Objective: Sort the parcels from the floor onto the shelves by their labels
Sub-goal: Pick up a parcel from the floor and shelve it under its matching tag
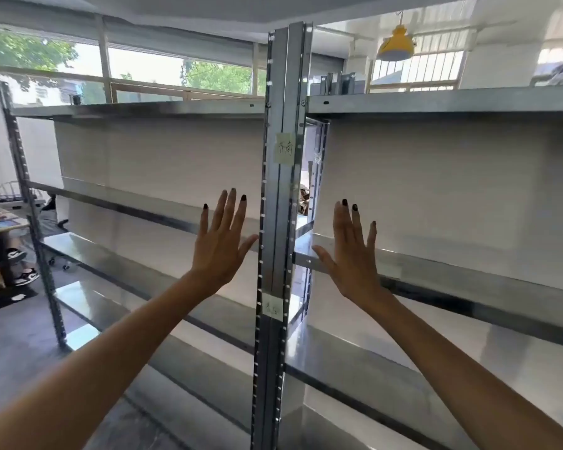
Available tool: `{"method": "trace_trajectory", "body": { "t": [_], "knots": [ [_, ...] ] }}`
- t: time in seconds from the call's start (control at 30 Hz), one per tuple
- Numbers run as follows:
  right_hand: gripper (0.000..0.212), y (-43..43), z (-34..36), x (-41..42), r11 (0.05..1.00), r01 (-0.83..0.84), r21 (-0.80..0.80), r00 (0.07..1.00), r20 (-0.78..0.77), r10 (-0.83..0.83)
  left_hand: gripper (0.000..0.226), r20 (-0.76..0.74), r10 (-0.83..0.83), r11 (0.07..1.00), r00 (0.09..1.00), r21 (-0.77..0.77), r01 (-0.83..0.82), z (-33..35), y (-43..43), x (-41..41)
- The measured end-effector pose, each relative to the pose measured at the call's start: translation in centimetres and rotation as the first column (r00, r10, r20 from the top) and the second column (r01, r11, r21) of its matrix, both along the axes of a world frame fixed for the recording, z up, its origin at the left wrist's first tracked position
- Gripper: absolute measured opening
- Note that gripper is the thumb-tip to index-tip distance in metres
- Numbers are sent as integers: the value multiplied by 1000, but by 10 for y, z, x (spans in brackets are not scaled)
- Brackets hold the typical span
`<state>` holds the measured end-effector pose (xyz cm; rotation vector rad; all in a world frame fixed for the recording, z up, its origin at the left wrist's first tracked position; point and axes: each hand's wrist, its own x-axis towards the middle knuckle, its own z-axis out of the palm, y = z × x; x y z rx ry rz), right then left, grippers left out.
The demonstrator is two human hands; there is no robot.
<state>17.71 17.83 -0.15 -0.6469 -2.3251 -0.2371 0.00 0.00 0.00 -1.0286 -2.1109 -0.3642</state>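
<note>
Arms reach out from the bottom of the view toward a tall metal post point(278, 222) that stands between two racks of shelves. The left hand point(220, 245) is just left of the post, and the right hand point(351, 254) is just right of it. Both hands are flat and spread wide, with the backs showing and dark nails on the fingers. Each grip is wide and holds nothing. The thumb of the right hand looks close to the front edge of a shelf point(468, 280), but I cannot tell if it touches. No parcels show here at all. The task says they are on the floor, so they must be out of view, maybe behind or below. That means I cannot say if they are heavy or light, hard or soft. My guess is that a box is best held with two hands on its sides, and a soft bag from under it. Every shelf left and right of the post looks bare and shiny. On the post, below the hands, is a small pale note point(272, 306) with faint marks too blurry to read. Higher on the post is a yellow note point(285, 147) with two hand-drawn signs that look like 济南. Far left of the post are a tabletop point(0, 222) with small things on it and some shoes point(25, 277) on the floor point(13, 345). Far behind the post are windows point(143, 69) with green trees, and up to its right hangs a yellow lamp point(396, 43).
</note>
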Motion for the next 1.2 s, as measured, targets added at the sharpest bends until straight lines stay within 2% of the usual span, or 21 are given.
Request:
{"method": "trace_trajectory", "body": {
  "t": [0.1,0.23,0.53,0.73,0.93,1.2],
  "knots": [
    [79,-9,-2,-2,999,18,42,999,-51,-15,76,-21,-14,1000,1000,-17,14,-3,0,-5],
    [79,-13,-12,2,998,48,31,998,-47,-47,76,-63,-60,998,996,-35,58,-6,5,-12],
    [84,-13,-31,15,994,109,7,994,-2,-109,80,-5,-140,988,990,-60,139,-21,21,6],
    [82,-6,-42,27,993,121,0,993,-14,-121,82,85,-203,978,975,-27,206,-29,43,26],
    [80,13,-49,57,979,204,-7,979,-19,-204,79,80,-298,954,951,2,299,-32,80,47],
    [79,35,-66,116,938,345,-14,938,-36,-346,83,48,-368,928,929,-46,370,-51,122,85]
  ]
}}
